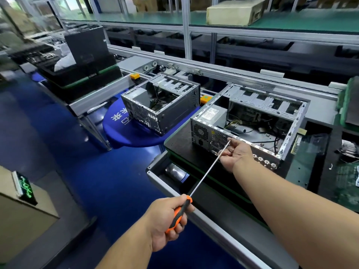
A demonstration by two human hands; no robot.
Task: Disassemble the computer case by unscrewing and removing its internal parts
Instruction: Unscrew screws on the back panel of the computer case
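A factory workbench (180,136) carries an open computer case (250,123). The left hand (167,220) grips a screwdriver (206,171) pointing toward one o'clock. The right hand (233,154) pinches its shaft at the case's rear.

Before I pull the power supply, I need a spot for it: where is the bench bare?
Bare: the black pad left of the case, and the strip in front of it, under the screwdriver. Crowded: right of the case, with circuit boards and loose parts.
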